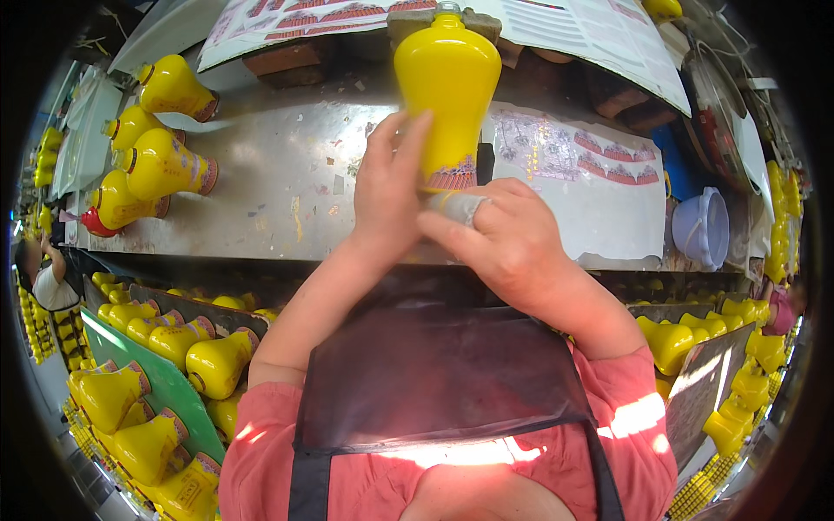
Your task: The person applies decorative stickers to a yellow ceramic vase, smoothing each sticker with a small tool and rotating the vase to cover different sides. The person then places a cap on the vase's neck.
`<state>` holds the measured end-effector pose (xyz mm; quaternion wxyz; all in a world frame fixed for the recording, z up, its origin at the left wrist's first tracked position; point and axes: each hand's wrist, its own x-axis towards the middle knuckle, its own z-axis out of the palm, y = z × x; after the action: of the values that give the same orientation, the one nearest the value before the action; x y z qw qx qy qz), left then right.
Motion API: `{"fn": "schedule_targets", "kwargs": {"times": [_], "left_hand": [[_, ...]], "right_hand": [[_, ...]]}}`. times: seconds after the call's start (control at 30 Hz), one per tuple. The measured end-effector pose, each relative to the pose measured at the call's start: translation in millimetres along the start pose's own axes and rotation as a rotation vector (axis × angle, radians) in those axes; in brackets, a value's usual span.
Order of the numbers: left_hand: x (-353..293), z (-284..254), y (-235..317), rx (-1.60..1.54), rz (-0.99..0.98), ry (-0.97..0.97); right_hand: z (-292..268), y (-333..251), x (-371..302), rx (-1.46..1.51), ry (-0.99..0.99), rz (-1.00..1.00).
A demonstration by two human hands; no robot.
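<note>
A glossy yellow bottle (452,95) with a patterned red and blue band at its foot lies with its neck away from me, the neck end at a block-like rest (483,24). My left hand (388,174) is against the left side of the bottle, thumb and fingers partly around it, slightly blurred. At the foot of the bottle, my right hand (508,227) is closed with curled fingers. A whitish wrap (460,207) covers one of its fingers, which presses at the patterned band. The undersides of both hands are hidden.
Several yellow bottles (174,165) lie at the table's left. A decal sheet (608,165) and a pale bucket (700,227) are at the right. Printed sheets on a raised board (599,52) span the back. More bottles (217,360) fill racks below, and people work at both far sides.
</note>
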<state>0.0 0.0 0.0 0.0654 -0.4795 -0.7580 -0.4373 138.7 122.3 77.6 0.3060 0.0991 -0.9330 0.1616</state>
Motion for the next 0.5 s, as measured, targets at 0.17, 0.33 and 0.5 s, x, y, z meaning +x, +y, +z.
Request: {"fn": "schedule_targets", "kwargs": {"times": [0.17, 0.33, 0.5], "left_hand": [[3.9, -1.9, 7.2, -0.064, -0.104, -0.001], [5.5, -14.4, 1.7, -0.425, -0.22, -0.084], [3.9, -23.4, 11.7, -1.207, -0.439, -0.045]], "right_hand": [[-6.6, 9.5, 2.7, -0.142, -0.004, 0.211], [-10.5, 22.8, 9.6, -0.052, 0.14, 0.326], [-13.3, 31.1, 21.8, 0.351, 0.27, 0.724]]}}
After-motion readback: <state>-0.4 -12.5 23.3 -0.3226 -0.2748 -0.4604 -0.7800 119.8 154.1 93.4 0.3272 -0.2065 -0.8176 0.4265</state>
